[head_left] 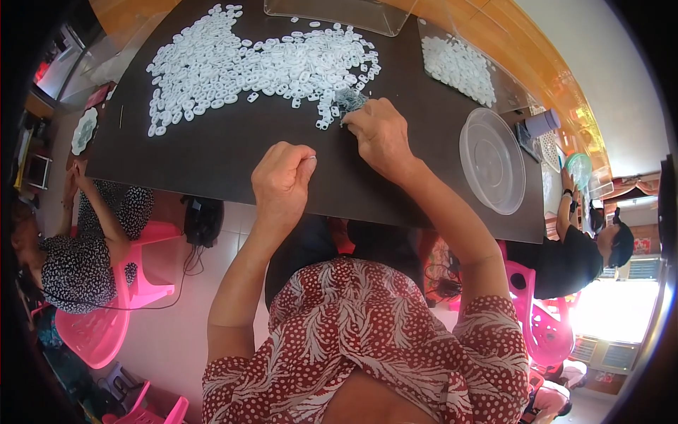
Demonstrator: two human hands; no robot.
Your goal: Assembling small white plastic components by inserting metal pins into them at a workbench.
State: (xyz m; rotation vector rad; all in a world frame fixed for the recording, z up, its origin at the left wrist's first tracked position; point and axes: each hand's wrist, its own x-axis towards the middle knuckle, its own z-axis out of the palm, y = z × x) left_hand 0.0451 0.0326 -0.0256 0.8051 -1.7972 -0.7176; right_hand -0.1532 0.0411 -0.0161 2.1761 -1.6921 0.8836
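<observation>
Head camera looking straight down, and we're over a dark tabletop (233,152) with a big spread of small white plastic rings (247,63) scattered across its far half. Left hand (282,180) sits near the table's near edge, curled into a loose fist, thumb pressed against the forefinger as if pinching something tiny; what's in there I can't make out. Right hand (381,134) is further out, knuckles up, fingers bent down and reaching into the near edge of the ring pile, right against a little clump of grey metal bits (351,100); whether it has hold of one I cannot tell from here. The two hands are apart, a gap of bare table between them. Off to the right lies a round clear plastic lid or dish (492,160), flat on the table, nothing in it. Beyond that, a second, smaller heap of white rings (459,68) sits under a clear plastic sheet or tray. Another clear container (332,14) stands at the far edge. On the left a person in a black-and-white dotted top (78,265) sits on a pink plastic chair (95,325), and on the right another person in a dark shirt (572,261) leans in at the table's corner.
</observation>
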